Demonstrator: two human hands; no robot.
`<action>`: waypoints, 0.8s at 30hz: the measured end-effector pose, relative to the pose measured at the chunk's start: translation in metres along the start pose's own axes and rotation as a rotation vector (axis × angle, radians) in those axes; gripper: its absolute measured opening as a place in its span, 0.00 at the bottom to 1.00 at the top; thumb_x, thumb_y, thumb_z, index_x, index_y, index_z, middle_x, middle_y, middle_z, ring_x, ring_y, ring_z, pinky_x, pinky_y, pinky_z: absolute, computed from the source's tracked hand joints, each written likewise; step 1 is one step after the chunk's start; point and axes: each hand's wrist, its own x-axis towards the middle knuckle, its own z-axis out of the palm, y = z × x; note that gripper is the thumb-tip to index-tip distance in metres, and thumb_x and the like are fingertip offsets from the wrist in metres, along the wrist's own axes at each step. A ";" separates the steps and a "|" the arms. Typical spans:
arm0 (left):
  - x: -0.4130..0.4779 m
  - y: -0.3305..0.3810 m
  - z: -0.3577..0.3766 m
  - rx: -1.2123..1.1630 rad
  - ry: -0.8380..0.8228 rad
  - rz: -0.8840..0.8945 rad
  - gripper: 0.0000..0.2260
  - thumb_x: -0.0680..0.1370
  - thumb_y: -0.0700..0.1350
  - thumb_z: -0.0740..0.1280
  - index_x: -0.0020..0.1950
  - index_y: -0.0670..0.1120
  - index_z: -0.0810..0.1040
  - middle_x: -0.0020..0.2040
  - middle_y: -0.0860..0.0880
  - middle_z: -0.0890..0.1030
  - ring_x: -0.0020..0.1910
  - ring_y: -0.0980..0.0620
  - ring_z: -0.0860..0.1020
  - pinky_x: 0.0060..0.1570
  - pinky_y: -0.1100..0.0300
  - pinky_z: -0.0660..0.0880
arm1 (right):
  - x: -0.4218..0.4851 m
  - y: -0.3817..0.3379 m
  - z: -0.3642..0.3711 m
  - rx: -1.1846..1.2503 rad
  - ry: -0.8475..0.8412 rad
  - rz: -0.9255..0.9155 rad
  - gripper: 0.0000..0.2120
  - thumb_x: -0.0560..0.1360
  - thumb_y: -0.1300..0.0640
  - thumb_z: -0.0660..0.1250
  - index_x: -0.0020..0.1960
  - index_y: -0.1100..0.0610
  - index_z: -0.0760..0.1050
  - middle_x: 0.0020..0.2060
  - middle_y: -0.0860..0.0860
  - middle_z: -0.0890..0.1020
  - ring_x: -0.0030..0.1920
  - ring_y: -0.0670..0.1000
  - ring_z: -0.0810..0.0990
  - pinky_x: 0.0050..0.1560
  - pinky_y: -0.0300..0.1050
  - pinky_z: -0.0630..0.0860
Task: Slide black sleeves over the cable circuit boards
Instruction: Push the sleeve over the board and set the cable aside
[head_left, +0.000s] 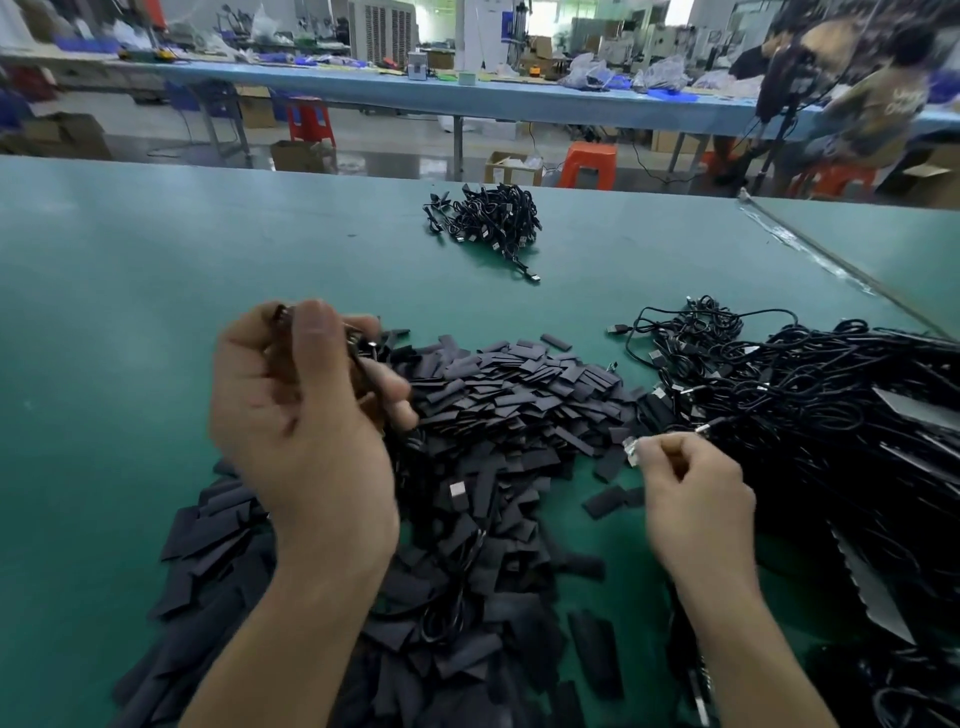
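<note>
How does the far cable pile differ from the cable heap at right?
Size: the far cable pile is small; the right cable heap is far larger, running out of frame. Shape: the far pile is a compact mound; the right heap sprawls in loose loops. Place: the far pile sits alone; the right heap abuts the black sleeves. Both: black USB cables.

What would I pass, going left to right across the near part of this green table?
left hand, gripping a blurred cable end → heap of black sleeves → right hand, pinching a silvery cable tip → tangled black cables
</note>
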 end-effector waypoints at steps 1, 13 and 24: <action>0.005 0.001 -0.001 0.053 0.006 0.031 0.05 0.84 0.43 0.62 0.48 0.49 0.73 0.37 0.52 0.82 0.23 0.56 0.74 0.22 0.65 0.69 | -0.003 0.000 0.002 -0.091 -0.021 -0.058 0.05 0.80 0.54 0.66 0.45 0.49 0.77 0.40 0.47 0.80 0.38 0.46 0.76 0.35 0.41 0.69; -0.006 -0.040 -0.014 0.576 -0.563 -0.377 0.08 0.81 0.39 0.67 0.49 0.51 0.82 0.39 0.56 0.84 0.25 0.48 0.82 0.23 0.65 0.74 | -0.006 -0.005 0.030 -0.715 -0.201 -0.244 0.26 0.82 0.45 0.56 0.78 0.50 0.59 0.72 0.48 0.66 0.71 0.52 0.63 0.69 0.50 0.62; -0.037 -0.047 0.003 0.701 -1.151 -0.642 0.04 0.81 0.42 0.66 0.49 0.49 0.79 0.32 0.48 0.82 0.24 0.46 0.81 0.25 0.60 0.75 | -0.003 -0.003 0.037 -0.600 -0.055 -0.241 0.11 0.80 0.44 0.61 0.59 0.41 0.80 0.56 0.44 0.76 0.59 0.50 0.70 0.53 0.48 0.59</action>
